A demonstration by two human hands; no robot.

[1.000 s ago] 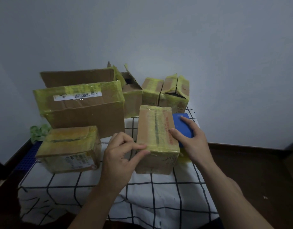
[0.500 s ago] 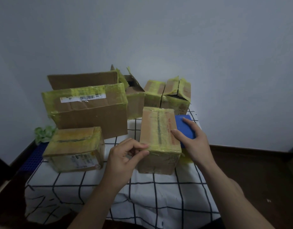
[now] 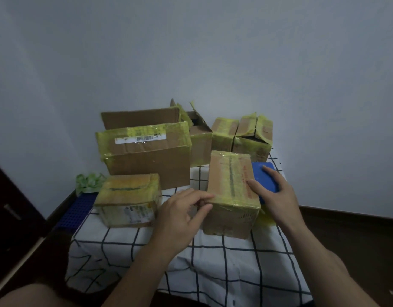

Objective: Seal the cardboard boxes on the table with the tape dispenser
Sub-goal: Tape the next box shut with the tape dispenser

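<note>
The tall brown cardboard box (image 3: pixel 232 185), wrapped in yellow tape, is stood at the middle of the white grid-lined cloth (image 3: pixel 213 262), and everything else is placed from it. Its near left top edge is pinched by the left hand (image 3: pixel 182 216), forefinger above, thumb below, the other fingers curled. Whether a loose tape end is caught there cannot be told. The right hand (image 3: pixel 276 196) is laid flat with straight fingers. Its thumb is rested on the box's right top edge and its fingers are spread over the flat blue rectangular block (image 3: pixel 263 173) touching the box's right side. That block is judged to be the tape dispenser, though no roll or blade can be made out.

Now the risks. The box could be tipped rightward if the pinched edge is pushed hard, since only a thumb is set against it. The block lies near the cloth's edge and could be nudged off. A fresh strip could be creased over tape that is already wrinkled.

Six boxes are counted:
- The tall one.
- One low flat box (image 3: pixel 128 200) just left of it.
- One large barcode-labelled box (image 3: pixel 146 160) behind and left, its rear flap raised.
- One open box (image 3: pixel 198 140) directly behind.
- Two small boxes behind and right, one closed (image 3: pixel 224 134) and one with gaping flaps (image 3: pixel 253 138).

Also counted are one blue block, two hands, one crumpled green bundle (image 3: pixel 88 182) well left, and one blue perforated panel (image 3: pixel 80 207) below that.
</note>
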